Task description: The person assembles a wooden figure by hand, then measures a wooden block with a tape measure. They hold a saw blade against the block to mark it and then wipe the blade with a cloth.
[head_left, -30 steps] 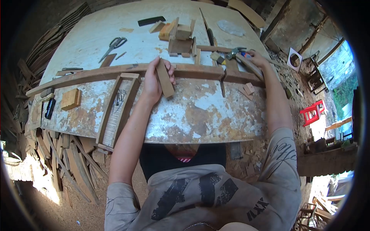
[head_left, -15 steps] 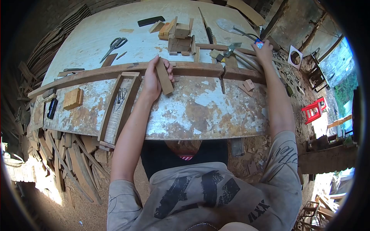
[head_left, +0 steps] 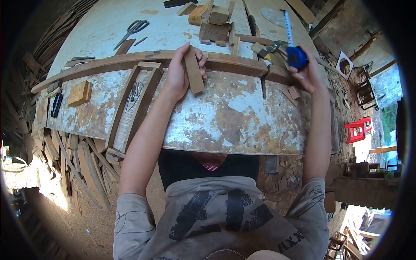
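Observation:
My left hand is closed around a flat piece of wood, which it holds tilted above the bench near a long wooden rail. In my right hand, at the right side of the bench, is a blue tape measure. Its pale blade sticks out of the case, pointing away from me. A hammer lies just left of the tape measure, its handle partly hidden. Two small wood offcuts rest below my right hand.
A narrow wooden tray holding nails stands left of my left forearm. Scissors, a yellowish wood block and a stack of wood blocks lie on the worn bench. A red stool stands at the right.
My right hand has come closer to me with the tape measure, which now shows its blue case and extended blade. My left hand keeps its hold on the wood. The view has shifted slightly.

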{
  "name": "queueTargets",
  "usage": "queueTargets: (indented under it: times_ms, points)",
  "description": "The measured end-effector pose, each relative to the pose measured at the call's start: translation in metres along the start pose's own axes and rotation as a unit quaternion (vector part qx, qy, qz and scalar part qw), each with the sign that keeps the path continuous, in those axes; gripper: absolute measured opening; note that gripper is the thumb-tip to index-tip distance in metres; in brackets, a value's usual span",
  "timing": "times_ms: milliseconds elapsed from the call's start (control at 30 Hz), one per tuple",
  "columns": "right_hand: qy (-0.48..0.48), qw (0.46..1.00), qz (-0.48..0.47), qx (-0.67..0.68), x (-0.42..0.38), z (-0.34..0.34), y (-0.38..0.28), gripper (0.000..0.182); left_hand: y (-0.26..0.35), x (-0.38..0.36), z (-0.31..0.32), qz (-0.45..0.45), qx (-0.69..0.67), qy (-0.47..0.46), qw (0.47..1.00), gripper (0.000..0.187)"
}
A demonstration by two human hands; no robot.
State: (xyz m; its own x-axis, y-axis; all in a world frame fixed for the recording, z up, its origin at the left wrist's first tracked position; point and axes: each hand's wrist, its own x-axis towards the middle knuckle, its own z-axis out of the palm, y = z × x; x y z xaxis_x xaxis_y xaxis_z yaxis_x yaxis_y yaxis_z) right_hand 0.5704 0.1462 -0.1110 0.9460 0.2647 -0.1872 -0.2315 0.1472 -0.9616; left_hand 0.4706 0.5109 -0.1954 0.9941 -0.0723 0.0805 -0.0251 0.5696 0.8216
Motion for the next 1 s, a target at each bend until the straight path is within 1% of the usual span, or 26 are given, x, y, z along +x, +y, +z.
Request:
queueTargets:
  times_ms: [33, 67, 133, 167, 200, 267, 367, 467, 500, 533, 600, 633, 733, 767, 800, 833, 867, 933, 967, 1000]
  points:
    - [-0.073, 0.996, 0.024, 0.037, -0.001, 0.008, 0.005, 0.046, 0.000, 0.000, 0.001, 0.001, 0.006, 0.006, 1.000, 0.043]
    - [-0.069, 0.996, 0.018, 0.051, -0.012, 0.032, 0.007, 0.045, 0.000, 0.000, 0.001, 0.000, 0.010, 0.007, 1.000, 0.043]
    - [-0.044, 0.999, 0.021, 0.006, -0.016, 0.055, 0.016, 0.044, -0.001, -0.001, 0.001, 0.000, 0.016, 0.009, 1.000, 0.043]
    - [-0.077, 0.996, 0.027, -0.020, -0.012, 0.062, 0.021, 0.044, -0.001, -0.001, 0.001, -0.003, 0.014, 0.010, 1.000, 0.043]
    - [-0.066, 0.995, 0.036, -0.071, -0.012, 0.073, 0.023, 0.046, -0.001, -0.001, 0.001, -0.005, 0.011, 0.011, 1.000, 0.043]
    - [-0.011, 0.976, 0.027, -0.216, -0.011, 0.090, 0.024, 0.051, 0.000, -0.001, 0.001, -0.004, 0.008, 0.010, 1.000, 0.043]
    - [0.052, 0.943, -0.011, -0.329, 0.003, 0.105, 0.026, 0.057, 0.000, -0.001, 0.000, 0.001, 0.007, 0.010, 1.000, 0.043]
    - [0.031, 0.928, -0.037, -0.370, 0.021, 0.098, 0.027, 0.060, 0.002, -0.002, 0.005, -0.002, 0.008, 0.022, 1.000, 0.042]
    - [0.020, 0.925, -0.023, -0.380, 0.026, 0.096, 0.025, 0.058, 0.003, -0.002, 0.008, -0.005, 0.009, 0.030, 0.999, 0.042]
    - [0.039, 0.933, -0.031, -0.357, 0.028, 0.096, 0.029, 0.057, 0.004, -0.002, 0.009, -0.008, 0.011, 0.037, 0.999, 0.042]
    - [0.077, 0.947, -0.048, -0.308, 0.028, 0.102, 0.034, 0.057, 0.006, -0.004, 0.004, 0.016, -0.015, 0.005, 1.000, 0.041]
    - [0.078, 0.953, -0.041, -0.290, 0.029, 0.102, 0.035, 0.056, 0.008, -0.006, 0.003, 0.029, -0.026, -0.009, 0.999, 0.040]
    - [0.072, 0.968, -0.032, -0.238, 0.041, 0.098, 0.034, 0.055, 0.034, -0.007, 0.016, 0.038, 0.138, 0.089, 0.986, 0.038]
    - [0.066, 0.971, -0.026, -0.230, 0.044, 0.093, 0.036, 0.054, 0.039, 0.003, 0.015, 0.048, 0.194, 0.107, 0.974, 0.039]
    - [0.060, 0.972, -0.018, -0.225, 0.045, 0.087, 0.039, 0.054, 0.045, 0.015, 0.016, 0.063, 0.309, 0.120, 0.941, 0.041]
    - [0.064, 0.970, -0.019, -0.232, 0.046, 0.084, 0.041, 0.055, 0.051, 0.029, 0.016, 0.077, 0.417, 0.133, 0.896, 0.043]
    - [0.065, 0.970, -0.015, -0.234, 0.047, 0.080, 0.043, 0.055, 0.054, 0.046, 0.014, 0.091, 0.519, 0.145, 0.837, 0.045]
    - [0.059, 0.971, -0.018, -0.233, 0.052, 0.080, 0.044, 0.056, 0.052, 0.108, -0.014, 0.051, 0.622, 0.128, 0.771, 0.053]
    - [0.076, 0.968, -0.029, -0.236, 0.051, 0.084, 0.046, 0.060, 0.049, 0.130, -0.027, 0.032, 0.672, 0.120, 0.730, 0.057]
    - [0.063, 0.975, -0.034, -0.212, 0.052, 0.083, 0.048, 0.059, 0.045, 0.143, -0.031, -0.010, 0.672, 0.111, 0.732, 0.059]
